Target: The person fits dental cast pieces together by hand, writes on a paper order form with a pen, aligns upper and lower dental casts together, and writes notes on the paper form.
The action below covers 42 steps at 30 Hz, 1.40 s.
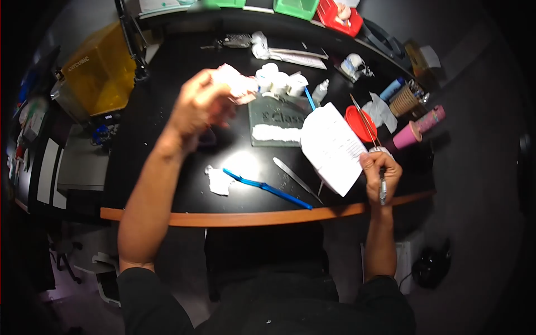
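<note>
My left hand [196,106] is raised over the left part of the black table, its fingers closed on a pale pink-and-white piece [239,85] whose kind I cannot make out. My right hand [382,174], near the table's right front, pinches a white printed paper [333,146] at its lower right. A slim metal-tipped tool [383,188] is also in that hand. Behind the paper lies a glass slab [273,139] with a white strip [274,133] on it. A metal spatula [291,174], a long blue plastic tool [267,187] and a crumpled white scrap [220,181] lie in front.
White jars [279,82] and a small dropper bottle [320,90] stand behind the slab. To the right are a red round dish [360,124] and a pink cup [408,136]. An orange box [100,70] is at the left. The wooden edge [251,219] runs along the front.
</note>
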Each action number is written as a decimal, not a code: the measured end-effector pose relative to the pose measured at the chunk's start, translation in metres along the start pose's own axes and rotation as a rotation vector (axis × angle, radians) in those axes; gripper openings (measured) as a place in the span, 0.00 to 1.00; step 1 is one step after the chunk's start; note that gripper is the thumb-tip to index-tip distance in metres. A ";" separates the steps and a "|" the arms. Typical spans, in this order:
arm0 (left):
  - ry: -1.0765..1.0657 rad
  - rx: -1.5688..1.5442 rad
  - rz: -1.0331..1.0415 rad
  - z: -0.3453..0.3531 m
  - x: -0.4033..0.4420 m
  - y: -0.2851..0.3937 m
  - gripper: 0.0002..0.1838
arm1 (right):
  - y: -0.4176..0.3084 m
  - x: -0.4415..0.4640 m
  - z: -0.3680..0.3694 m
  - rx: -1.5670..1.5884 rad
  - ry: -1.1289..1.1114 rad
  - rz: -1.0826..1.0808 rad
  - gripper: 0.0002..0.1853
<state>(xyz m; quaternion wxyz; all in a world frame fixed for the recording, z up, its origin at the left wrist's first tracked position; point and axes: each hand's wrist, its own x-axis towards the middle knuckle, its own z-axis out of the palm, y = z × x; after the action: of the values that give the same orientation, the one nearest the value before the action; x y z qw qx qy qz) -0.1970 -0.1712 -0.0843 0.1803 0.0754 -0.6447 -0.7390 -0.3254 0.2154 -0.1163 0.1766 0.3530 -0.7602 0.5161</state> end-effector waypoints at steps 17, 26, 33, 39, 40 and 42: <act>0.445 0.371 -0.068 -0.082 0.028 -0.020 0.19 | 0.014 -0.048 0.019 0.032 -0.018 0.058 0.24; 0.495 0.385 -0.060 -0.094 0.034 -0.033 0.20 | 0.010 -0.055 0.012 -0.053 0.106 0.040 0.23; 0.470 0.368 -0.076 -0.099 0.039 -0.034 0.21 | 0.004 -0.067 -0.009 -0.303 0.180 -0.049 0.24; 0.492 0.375 -0.071 -0.096 0.034 -0.028 0.22 | 0.006 -0.058 -0.027 -0.167 0.337 0.062 0.17; 0.486 0.370 -0.069 -0.093 0.034 -0.027 0.22 | -0.005 -0.051 -0.024 -0.026 0.315 0.139 0.19; 0.474 0.371 -0.065 -0.091 0.033 -0.026 0.22 | -0.016 -0.039 -0.019 0.269 0.247 0.238 0.26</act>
<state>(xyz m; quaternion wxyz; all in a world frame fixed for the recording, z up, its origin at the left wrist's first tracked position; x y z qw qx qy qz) -0.2008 -0.2653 -0.1202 0.2850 0.2980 -0.7059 -0.5760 -0.2886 0.2425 -0.1225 0.1573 0.2151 -0.6935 0.6693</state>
